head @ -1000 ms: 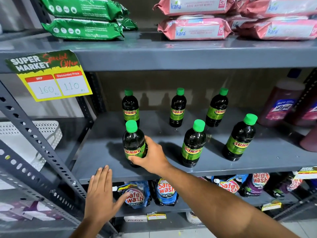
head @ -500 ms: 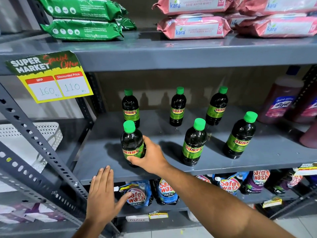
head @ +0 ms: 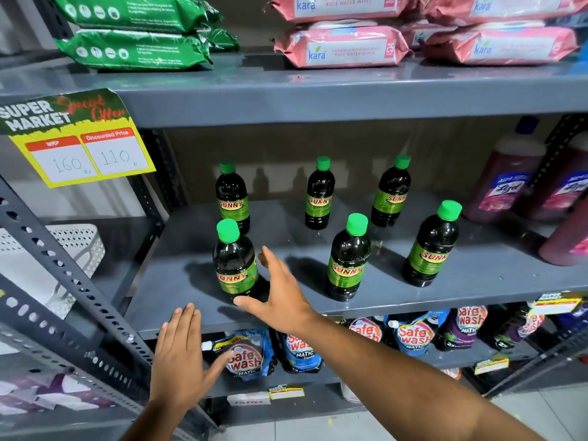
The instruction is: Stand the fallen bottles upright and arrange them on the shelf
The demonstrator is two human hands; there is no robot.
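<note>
Several dark bottles with green caps and "SUNNY" labels stand upright in two rows on the grey middle shelf (head: 318, 256). The front-left bottle (head: 235, 259) stands just left of my right hand (head: 280, 297), which is open with spread fingers, close beside the bottle but off it. The front row also holds a middle bottle (head: 348, 259) and a right bottle (head: 431, 246). Behind them stand three more bottles: back left (head: 231, 197), back middle (head: 319, 194), back right (head: 390, 192). My left hand (head: 181, 358) is open, flat against the shelf's front edge, holding nothing.
Pink-red Lizol bottles (head: 509, 179) stand at the shelf's right end. Green packs (head: 133, 49) and pink wipe packs (head: 343, 46) lie on the shelf above. Safe Wash pouches (head: 245, 354) fill the shelf below. A price sign (head: 73, 138) hangs at upper left. A perforated upright (head: 73, 278) runs diagonally at left.
My right hand has let go of the front-left bottle and opened, drawing slightly back to its right. The bottle stays upright. My left hand stays at the shelf edge.
</note>
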